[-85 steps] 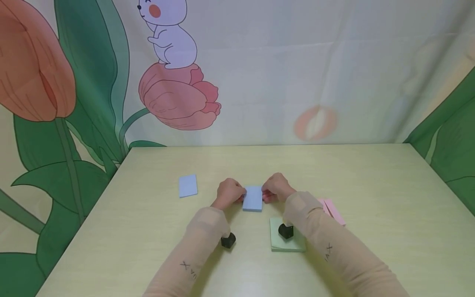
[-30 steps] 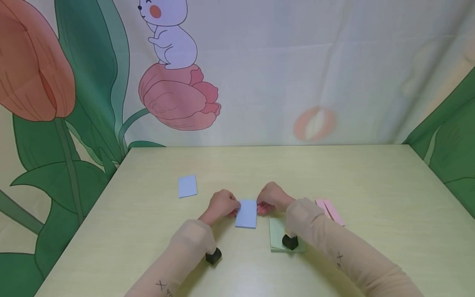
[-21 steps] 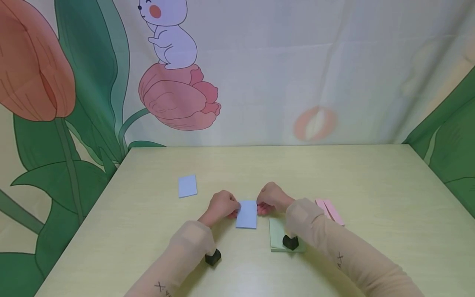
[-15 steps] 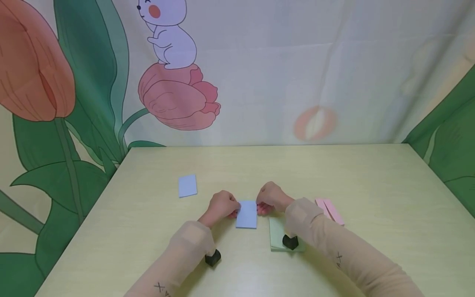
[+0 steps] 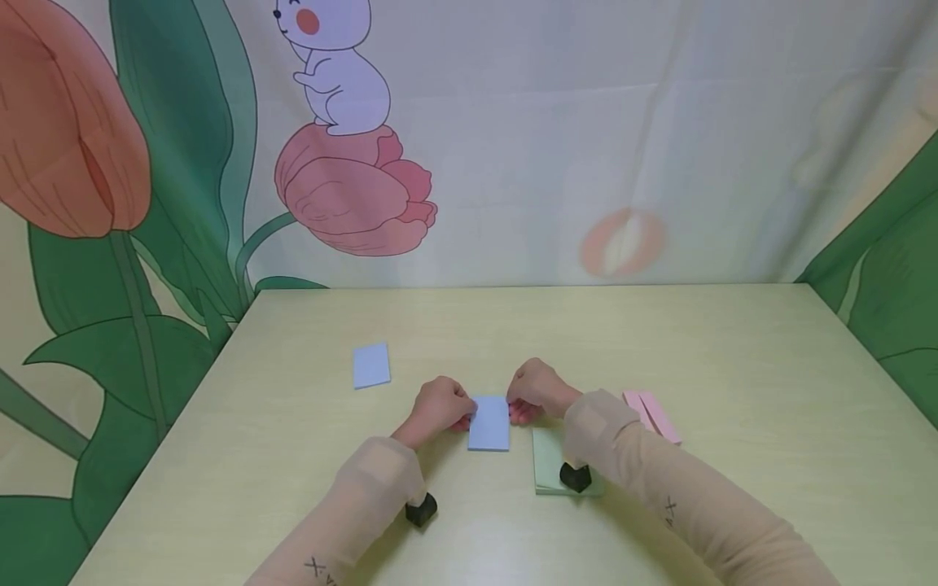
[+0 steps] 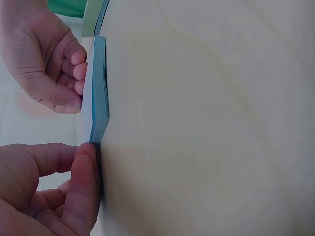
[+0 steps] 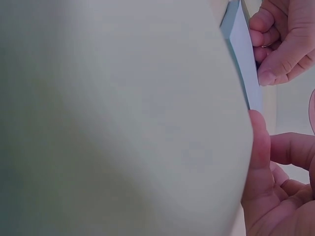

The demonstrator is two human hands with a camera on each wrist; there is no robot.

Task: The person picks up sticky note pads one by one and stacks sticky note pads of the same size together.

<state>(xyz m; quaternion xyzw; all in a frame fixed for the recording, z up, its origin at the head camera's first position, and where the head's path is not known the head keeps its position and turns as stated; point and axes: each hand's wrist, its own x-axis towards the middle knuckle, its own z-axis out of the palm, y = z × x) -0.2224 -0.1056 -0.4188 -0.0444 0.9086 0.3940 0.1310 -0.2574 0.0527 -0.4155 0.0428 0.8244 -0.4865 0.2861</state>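
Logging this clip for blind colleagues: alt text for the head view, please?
A person's left hand and right hand hold opposite sides of a blue pad on a pale table. Another blue rectangle lies farther left; to the right lie a green stack and pink strips, partly behind the right sleeve.

A pale blue rectangular paper pad has teal edges; the far-left paper rectangle is pale blue, the square paper stack light green, the right-hand paper strips pink, the flat tabletop pale yellow. Beige cloth sleeves bear black marks; orange and pink tulips with green leaves pattern the white cloth backdrop.
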